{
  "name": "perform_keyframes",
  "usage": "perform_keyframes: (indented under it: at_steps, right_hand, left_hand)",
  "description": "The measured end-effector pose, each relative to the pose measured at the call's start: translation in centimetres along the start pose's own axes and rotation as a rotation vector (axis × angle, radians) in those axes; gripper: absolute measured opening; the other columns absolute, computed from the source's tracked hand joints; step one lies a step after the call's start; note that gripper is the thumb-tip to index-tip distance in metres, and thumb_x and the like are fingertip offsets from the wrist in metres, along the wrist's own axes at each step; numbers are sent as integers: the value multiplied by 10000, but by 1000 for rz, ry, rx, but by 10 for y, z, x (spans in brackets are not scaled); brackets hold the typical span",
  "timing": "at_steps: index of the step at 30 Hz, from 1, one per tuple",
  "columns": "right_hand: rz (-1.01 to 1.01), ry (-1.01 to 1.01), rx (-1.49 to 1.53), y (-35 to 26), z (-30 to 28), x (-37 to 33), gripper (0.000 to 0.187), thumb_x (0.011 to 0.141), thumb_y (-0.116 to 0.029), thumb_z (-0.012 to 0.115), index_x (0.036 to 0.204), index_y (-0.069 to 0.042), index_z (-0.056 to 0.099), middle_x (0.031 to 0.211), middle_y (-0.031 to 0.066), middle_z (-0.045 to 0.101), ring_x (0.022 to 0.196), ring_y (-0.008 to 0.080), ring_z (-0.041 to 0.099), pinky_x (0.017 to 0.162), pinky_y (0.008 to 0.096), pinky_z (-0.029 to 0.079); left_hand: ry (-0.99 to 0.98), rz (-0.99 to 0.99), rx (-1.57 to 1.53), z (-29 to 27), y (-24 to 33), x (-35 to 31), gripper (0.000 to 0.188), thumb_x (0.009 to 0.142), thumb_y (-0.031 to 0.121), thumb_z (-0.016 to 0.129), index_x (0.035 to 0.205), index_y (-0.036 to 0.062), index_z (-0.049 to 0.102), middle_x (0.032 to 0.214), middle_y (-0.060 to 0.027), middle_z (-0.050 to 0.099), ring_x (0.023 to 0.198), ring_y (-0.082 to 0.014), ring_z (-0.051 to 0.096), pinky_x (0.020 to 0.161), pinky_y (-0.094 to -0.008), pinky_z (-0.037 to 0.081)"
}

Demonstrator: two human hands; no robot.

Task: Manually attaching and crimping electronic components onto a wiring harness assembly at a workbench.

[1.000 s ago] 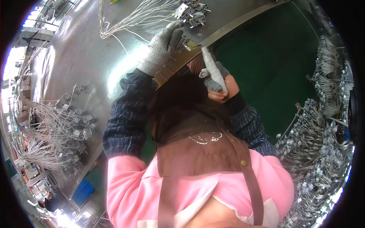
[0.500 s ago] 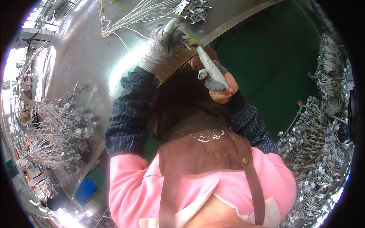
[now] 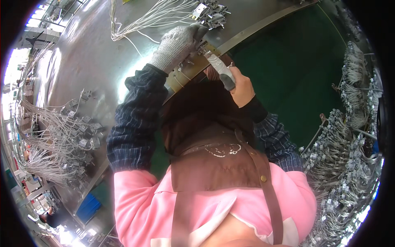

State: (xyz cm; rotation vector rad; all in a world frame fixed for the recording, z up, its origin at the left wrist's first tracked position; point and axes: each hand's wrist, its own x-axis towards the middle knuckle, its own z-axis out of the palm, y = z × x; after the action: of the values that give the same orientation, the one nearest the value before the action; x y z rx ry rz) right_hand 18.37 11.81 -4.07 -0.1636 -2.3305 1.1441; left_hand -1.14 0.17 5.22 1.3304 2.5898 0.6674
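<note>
My left hand (image 3: 177, 44), in a grey knit glove, is over the brown block (image 3: 177, 79) at the table's edge. Its fingers curl down, and what they hold is hidden. A small metal part (image 3: 202, 48) shows just below the fingertips. My right hand (image 3: 240, 85), with bare skin and grey finger covers showing, is closed round a white-wrapped hand tool (image 3: 218, 64). The tool slants up to the left, its tip meeting the metal part beside my left fingers.
White wires (image 3: 144, 25) run over the metal table (image 3: 94, 49) to a cluster of metal-ended parts (image 3: 212, 14) at the far edge. More wired parts (image 3: 78, 131) lie at the left. Bundles hang on a rack (image 3: 356, 90) at the right. A blue bin (image 3: 88, 208) stands lower left.
My right hand has turned, and the tool has moved up and left so its tip meets the metal part. My left fingers have curled down over the block.
</note>
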Motion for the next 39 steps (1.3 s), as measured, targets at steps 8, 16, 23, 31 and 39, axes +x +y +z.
perform_keyframes:
  at_steps: [8, 16, 23, 31, 39]
  right_hand:
    - [846, -99, 1024, -33, -20, -20, 267, 856, -127, 649, 1067, -51, 503, 724, 57, 572, 461, 82, 477, 395, 218, 344]
    - [315, 175, 508, -24, -2, 67, 404, 789, -242, 749, 1040, -23, 522, 732, 124, 625, 571, 213, 618, 489, 305, 462]
    - [91, 44, 199, 12, 28, 110, 425, 762, -281, 750, 1037, -19, 559, 864, 223, 640, 822, 387, 638, 699, 400, 504]
    - [-57, -355, -151, 6, 11, 132, 330, 733, -138, 651, 1039, -64, 552, 921, 174, 634, 858, 372, 622, 736, 450, 492]
    - [-213, -268, -160, 3, -11, 115, 396, 721, -82, 624, 1109, -114, 548, 976, 149, 572, 828, 363, 620, 712, 447, 518]
  left_hand:
    - [12, -99, 507, -28, -10, -24, 691, 800, 486, 657, 1328, 98, 439, 1149, -175, 603, 1038, -343, 589, 883, -463, 462]
    - [307, -82, -65, 24, -12, 15, 595, 751, 288, 711, 1277, 95, 509, 1190, -208, 543, 1156, -367, 489, 959, -450, 411]
    - [122, 121, -73, 30, -25, -26, 584, 754, 244, 719, 1277, 70, 522, 1256, -161, 511, 1149, -361, 494, 950, -433, 426]
    - [-80, 118, 28, 34, -41, -26, 557, 794, 366, 677, 1261, 95, 543, 1322, -164, 479, 1185, -337, 479, 1009, -461, 361]
    - [-65, 17, -133, 17, -13, -28, 497, 807, 266, 670, 1237, 47, 548, 1086, -172, 598, 1091, -328, 551, 917, -433, 442]
